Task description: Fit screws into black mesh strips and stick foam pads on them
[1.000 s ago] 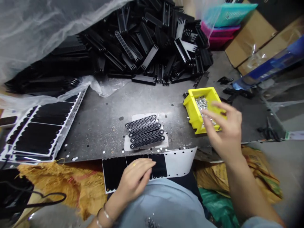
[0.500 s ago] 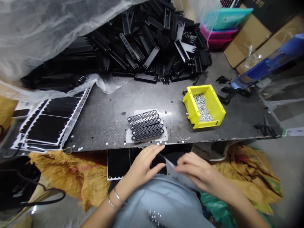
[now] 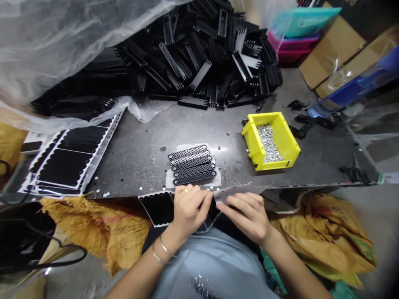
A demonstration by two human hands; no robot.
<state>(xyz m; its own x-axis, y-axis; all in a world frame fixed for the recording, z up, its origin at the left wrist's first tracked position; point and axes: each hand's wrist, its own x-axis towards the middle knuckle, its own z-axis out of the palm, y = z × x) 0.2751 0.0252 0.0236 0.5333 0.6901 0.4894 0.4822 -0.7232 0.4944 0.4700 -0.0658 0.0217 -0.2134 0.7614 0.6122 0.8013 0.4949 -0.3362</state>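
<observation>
A white backing sheet with black strips (image 3: 157, 206) lies on my lap at the table's front edge. My left hand (image 3: 188, 206) is closed on its middle, fingers curled over it. My right hand (image 3: 247, 216) pinches the sheet's peeled, curling end just to the right. Right above my hands, several black mesh-patterned bars (image 3: 191, 164) lie side by side on a white sheet on the grey metal table (image 3: 140, 149). A yellow bin (image 3: 288, 143) of small silver screws (image 3: 268, 143) stands to the right of them.
A big heap of black comb-like parts (image 3: 193, 62) under clear plastic fills the table's back. Sheets of black strips (image 3: 65, 160) are stacked at the left. Cardboard boxes (image 3: 333, 45), coloured baskets (image 3: 296, 31) and a blue object (image 3: 355, 87) sit at the right. Yellow sacking (image 3: 93, 232) lies below.
My right hand left the yellow bin and came down to the sheet on my lap. Both hands lifted the sheet toward the table edge, and its right end is peeled up.
</observation>
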